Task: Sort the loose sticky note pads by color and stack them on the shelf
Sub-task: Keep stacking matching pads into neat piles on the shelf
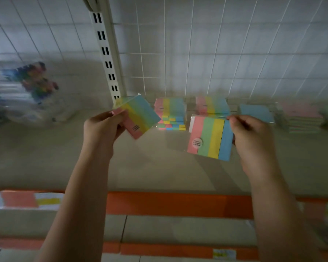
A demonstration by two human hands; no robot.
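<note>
I have one view only, from a head-worn wide-angle camera. It looks forward and down into the shelf [159, 167], close enough that both forearms enter from the bottom edge. The left hand [102, 127] and right hand [252, 135] sit near frame centre. The wire grid back panel [216, 53] fills the upper half; straight lines bow toward the edges.

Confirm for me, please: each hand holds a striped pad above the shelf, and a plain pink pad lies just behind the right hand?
Not quite: the head view shows the plain pad behind the right hand is blue, not pink. The rest stands: the left hand and the right hand each hold a striped pad above the shelf.
</note>
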